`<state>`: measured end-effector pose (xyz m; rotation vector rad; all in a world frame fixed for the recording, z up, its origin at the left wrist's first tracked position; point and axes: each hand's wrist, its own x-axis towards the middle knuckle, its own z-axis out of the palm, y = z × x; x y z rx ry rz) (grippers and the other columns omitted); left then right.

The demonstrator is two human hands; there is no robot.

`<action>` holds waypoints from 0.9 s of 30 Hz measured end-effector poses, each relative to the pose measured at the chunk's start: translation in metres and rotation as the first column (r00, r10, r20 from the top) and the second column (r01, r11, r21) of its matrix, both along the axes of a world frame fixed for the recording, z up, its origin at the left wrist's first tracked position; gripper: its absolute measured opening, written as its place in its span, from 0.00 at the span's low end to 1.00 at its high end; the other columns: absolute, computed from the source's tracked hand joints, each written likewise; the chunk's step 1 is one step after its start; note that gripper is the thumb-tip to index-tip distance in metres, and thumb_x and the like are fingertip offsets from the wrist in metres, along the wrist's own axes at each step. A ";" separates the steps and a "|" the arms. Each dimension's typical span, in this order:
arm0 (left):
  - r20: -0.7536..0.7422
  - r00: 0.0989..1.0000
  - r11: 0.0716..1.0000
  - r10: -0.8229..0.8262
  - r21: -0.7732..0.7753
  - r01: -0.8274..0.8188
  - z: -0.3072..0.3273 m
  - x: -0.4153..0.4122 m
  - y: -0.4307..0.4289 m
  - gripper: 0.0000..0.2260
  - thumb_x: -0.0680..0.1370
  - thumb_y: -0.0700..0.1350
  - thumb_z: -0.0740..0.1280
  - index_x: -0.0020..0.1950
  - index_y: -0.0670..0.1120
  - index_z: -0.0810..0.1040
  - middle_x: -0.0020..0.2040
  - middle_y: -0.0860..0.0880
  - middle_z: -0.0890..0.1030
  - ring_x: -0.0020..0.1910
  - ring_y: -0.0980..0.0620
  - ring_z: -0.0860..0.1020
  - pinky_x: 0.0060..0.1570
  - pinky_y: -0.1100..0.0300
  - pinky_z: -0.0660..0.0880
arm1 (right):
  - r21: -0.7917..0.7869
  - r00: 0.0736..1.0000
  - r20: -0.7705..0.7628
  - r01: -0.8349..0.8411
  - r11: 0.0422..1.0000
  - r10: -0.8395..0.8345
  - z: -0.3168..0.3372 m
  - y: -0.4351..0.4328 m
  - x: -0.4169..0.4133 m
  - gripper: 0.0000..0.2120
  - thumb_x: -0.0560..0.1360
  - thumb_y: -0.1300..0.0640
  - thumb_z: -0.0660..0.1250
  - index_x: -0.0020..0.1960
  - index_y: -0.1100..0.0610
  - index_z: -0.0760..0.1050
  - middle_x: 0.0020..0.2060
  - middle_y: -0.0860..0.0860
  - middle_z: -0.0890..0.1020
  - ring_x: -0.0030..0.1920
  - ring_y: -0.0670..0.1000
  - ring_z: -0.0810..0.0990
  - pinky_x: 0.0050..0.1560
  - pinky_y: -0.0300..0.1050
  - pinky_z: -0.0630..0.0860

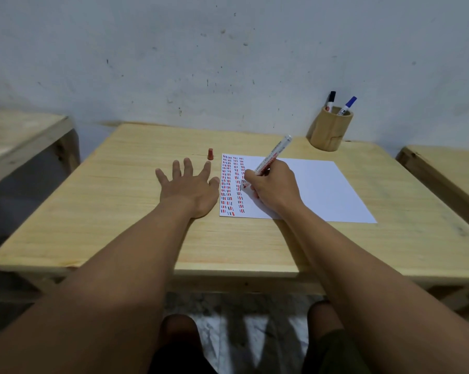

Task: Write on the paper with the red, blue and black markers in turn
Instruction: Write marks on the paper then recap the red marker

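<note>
On the wooden table (120, 201) lies a white paper (319, 190), its left part filled with columns of short red, blue and black dashes. Over that marked part the right hand (271, 188) is curled around the red marker (274, 155), pinching it between thumb and fingers low on the barrel; the tip meets the paper at the third column of dashes, and the barrel slants up and away to the right. The heel of this hand rests on the sheet. To the left, the left hand (190, 187) lies flat on the bare wood, palm down, fingers spread and holding nothing, its thumb just beside the paper's left edge. Beyond its fingertips the red cap (210, 154) stands upright on the table, near the paper's far left corner. At the far right corner of the table, against the wall, a wooden cup (329, 130) holds the black marker (331, 101) and the blue marker (346, 106), both capped and leaning, well apart from the hands.
</note>
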<state>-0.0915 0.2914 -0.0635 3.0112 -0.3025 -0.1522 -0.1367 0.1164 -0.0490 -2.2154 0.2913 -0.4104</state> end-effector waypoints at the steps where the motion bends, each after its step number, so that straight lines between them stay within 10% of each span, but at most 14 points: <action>1: 0.002 1.000 1.000 0.000 0.000 0.000 0.000 0.000 0.000 0.28 0.82 0.62 0.40 0.82 0.58 0.42 0.83 0.44 0.41 0.81 0.41 0.39 0.73 0.33 0.36 | -0.004 1.000 -0.001 0.000 1.000 0.000 0.000 0.000 0.000 0.12 0.76 0.53 0.70 0.37 0.58 0.73 0.35 0.55 0.83 0.34 0.51 0.79 0.32 0.44 0.72; 13: 0.006 1.000 0.999 0.008 -0.052 -0.008 -0.001 0.001 0.000 0.28 0.82 0.61 0.42 0.82 0.58 0.46 0.83 0.44 0.44 0.81 0.41 0.41 0.74 0.33 0.37 | 0.057 1.000 -0.018 0.017 0.998 -0.016 0.001 -0.001 0.000 0.13 0.75 0.53 0.70 0.38 0.61 0.76 0.34 0.54 0.83 0.34 0.52 0.81 0.31 0.43 0.71; 19: 0.176 0.970 0.954 0.169 -0.276 -0.117 0.008 0.009 -0.006 0.22 0.81 0.56 0.50 0.73 0.49 0.66 0.69 0.44 0.75 0.69 0.39 0.69 0.67 0.38 0.62 | 0.187 0.998 0.021 0.056 0.981 -0.061 0.010 -0.006 0.002 0.14 0.73 0.52 0.69 0.41 0.65 0.78 0.35 0.54 0.83 0.31 0.49 0.75 0.33 0.43 0.69; 27: 0.212 0.976 0.930 0.051 -0.367 0.031 0.021 0.039 -0.013 0.22 0.82 0.54 0.60 0.76 0.55 0.67 0.68 0.42 0.76 0.67 0.39 0.73 0.63 0.45 0.72 | 0.395 0.999 0.053 -0.022 0.918 0.002 0.016 -0.017 0.006 0.13 0.75 0.54 0.73 0.52 0.62 0.79 0.35 0.52 0.81 0.30 0.50 0.78 0.32 0.43 0.76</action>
